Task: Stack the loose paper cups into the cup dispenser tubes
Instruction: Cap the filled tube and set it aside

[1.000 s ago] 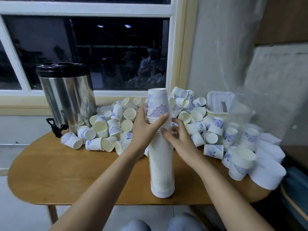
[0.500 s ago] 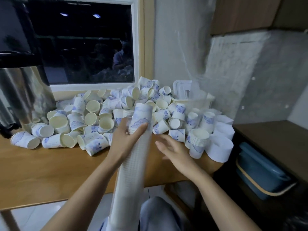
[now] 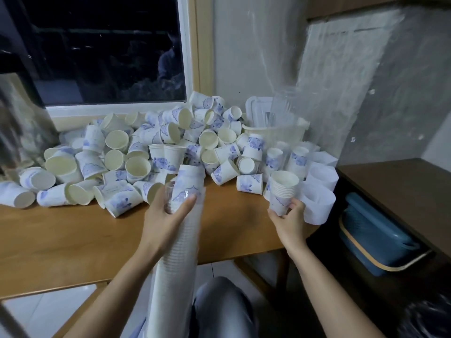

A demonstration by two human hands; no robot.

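Note:
My left hand (image 3: 166, 213) grips a long clear dispenser tube (image 3: 180, 252) packed with nested white paper cups; it leans from my lap up over the table edge, its top cup showing a blue print. My right hand (image 3: 288, 218) holds the bottom of a short stack of nested cups (image 3: 283, 191) near the table's right end. A big heap of loose white-and-blue paper cups (image 3: 136, 157) covers the back of the wooden table (image 3: 73, 240), most lying on their sides.
A steel drinks urn (image 3: 17, 128) stands blurred at the far left. Empty clear sleeves and white rolls (image 3: 317, 191) sit at the table's right end, behind them a cream basket (image 3: 275, 132). A blue bin (image 3: 375, 232) is on the floor to the right.
The filled tube went from standing upright on the table to leaning down toward my lap. My right hand left the tube, moved right and took hold of the short cup stack. The view swung right.

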